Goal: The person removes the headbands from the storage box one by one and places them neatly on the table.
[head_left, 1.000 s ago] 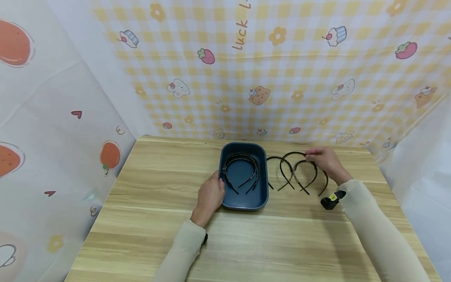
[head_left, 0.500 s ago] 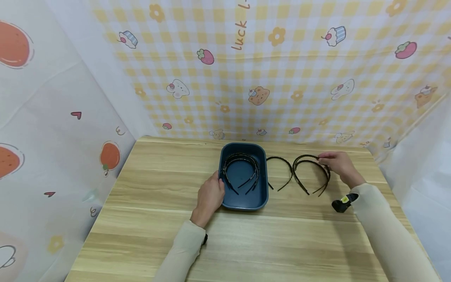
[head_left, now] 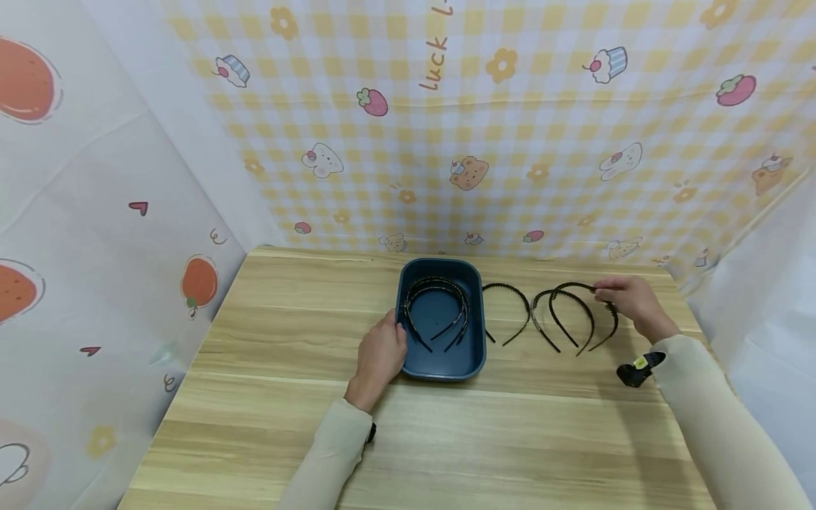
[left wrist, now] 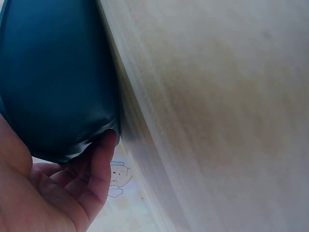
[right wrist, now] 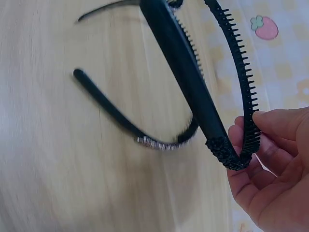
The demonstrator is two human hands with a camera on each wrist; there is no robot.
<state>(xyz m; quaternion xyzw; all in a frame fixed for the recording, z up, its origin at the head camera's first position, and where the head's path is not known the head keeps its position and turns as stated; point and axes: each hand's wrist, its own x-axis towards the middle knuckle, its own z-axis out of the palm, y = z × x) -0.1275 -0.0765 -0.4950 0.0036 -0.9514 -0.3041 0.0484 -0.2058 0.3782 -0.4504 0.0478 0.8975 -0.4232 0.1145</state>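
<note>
My left hand (head_left: 380, 346) grips the left wall of a dark blue plastic bin (head_left: 479, 354). In the left wrist view its fingers (left wrist: 102, 164) curl against the bin's side. Inside the bin lie several black headbands (head_left: 464, 312), overlapping. My right hand (head_left: 631, 301) pinches a black toothed headband (right wrist: 186, 67) near the top of its arch, with the ends pointing down toward me. Partly behind this headband, in the head view, a second headband (head_left: 537, 329) with a sparkly section lies on the table. A third headband (head_left: 526, 303) lies against the bin's right side, partly hidden by it.
The light wood table (head_left: 306, 319) runs to a yellow checked cloth (head_left: 408, 142) at the back. White printed cloth (head_left: 95, 212) hangs at the left, and plain white cloth (head_left: 765, 297) at the right.
My right hand has moved to the right with the held headband, away from the one beside the bin and past the sparkly one. My left hand and the bin have not moved.
</note>
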